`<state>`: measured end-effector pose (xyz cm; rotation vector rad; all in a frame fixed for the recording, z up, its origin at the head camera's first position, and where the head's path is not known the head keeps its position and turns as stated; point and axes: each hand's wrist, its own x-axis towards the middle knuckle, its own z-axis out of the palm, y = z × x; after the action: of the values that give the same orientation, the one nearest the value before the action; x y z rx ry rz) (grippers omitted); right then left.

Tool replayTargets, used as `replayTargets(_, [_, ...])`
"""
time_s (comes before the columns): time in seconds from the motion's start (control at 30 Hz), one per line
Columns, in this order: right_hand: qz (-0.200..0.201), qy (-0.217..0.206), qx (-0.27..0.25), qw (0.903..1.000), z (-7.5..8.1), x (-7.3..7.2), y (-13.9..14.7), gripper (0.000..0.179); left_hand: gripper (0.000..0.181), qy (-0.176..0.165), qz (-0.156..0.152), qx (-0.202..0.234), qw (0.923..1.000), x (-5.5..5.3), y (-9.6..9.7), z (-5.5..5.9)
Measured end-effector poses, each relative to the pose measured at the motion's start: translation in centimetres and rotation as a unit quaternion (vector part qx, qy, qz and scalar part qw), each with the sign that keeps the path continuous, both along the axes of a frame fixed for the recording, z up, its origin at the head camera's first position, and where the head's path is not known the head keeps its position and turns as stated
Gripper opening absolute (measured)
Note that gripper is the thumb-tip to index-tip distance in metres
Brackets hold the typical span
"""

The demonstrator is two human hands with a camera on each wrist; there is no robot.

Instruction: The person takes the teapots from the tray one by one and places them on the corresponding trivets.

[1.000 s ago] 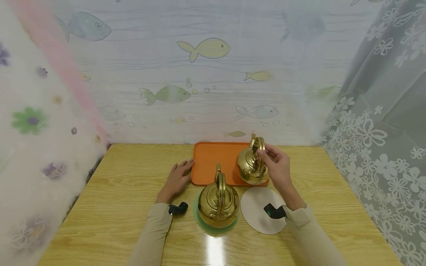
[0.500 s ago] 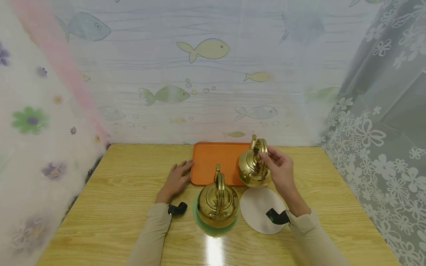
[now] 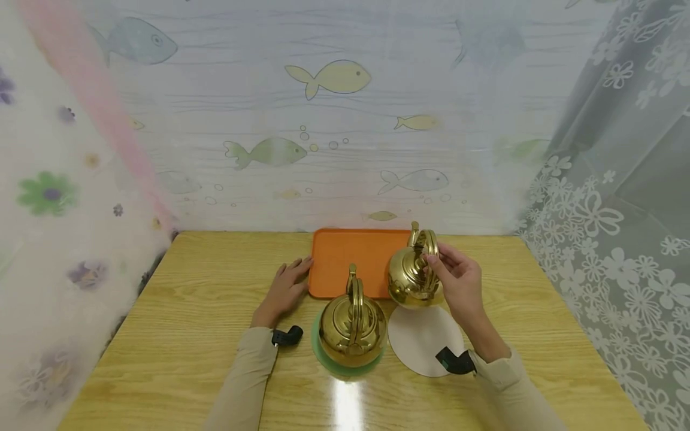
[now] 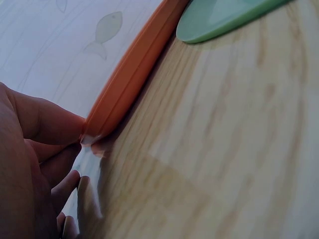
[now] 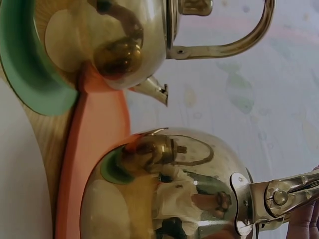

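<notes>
My right hand [image 3: 460, 281] grips the arched handle of a shiny gold kettle [image 3: 412, 276]. That kettle overlaps the front right part of an orange tray [image 3: 342, 260] and the far edge of a white round mat [image 3: 423, 344]. A matching gold kettle [image 3: 350, 332] stands on a green round mat [image 3: 318, 353], in front of the tray. My left hand [image 3: 286, 290] rests at the tray's left side, its fingers extended. In the left wrist view, thumb and fingertips [image 4: 60, 124] touch the tray's corner. The right wrist view shows the held kettle [image 5: 164, 194] beside the tray's front edge.
A wooden table [image 3: 178, 353] lies under everything. Behind it hangs a pale curtain [image 3: 345, 120] printed with fish. Flowered curtains [image 3: 48, 269] drape down at left and right. Black wrist cameras [image 3: 455, 361] are strapped to both wrists.
My right hand has brought the held kettle a little toward me and to the right, from over the tray toward the white mat. The left hand and other kettle stay in place.
</notes>
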<state>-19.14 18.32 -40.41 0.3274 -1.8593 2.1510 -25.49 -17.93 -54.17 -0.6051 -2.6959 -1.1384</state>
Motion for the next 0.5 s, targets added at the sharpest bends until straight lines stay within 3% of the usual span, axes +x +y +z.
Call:
replayTargets(0.27, [-0.001, 0.003, 0.005, 1.0000, 0.1, 0.8, 0.2, 0.038, 0.063, -0.036, 0.004, -0.015, 0.9992, -0.1, 0.0, 0.2])
replayTargets(0.5, [0.001, 0.004, 0.011, 0.9999, -0.1, 1.4, 0.4, 0.038, 0.062, -0.041, 0.004, -0.018, 0.9990, 0.0, 0.0, 0.4])
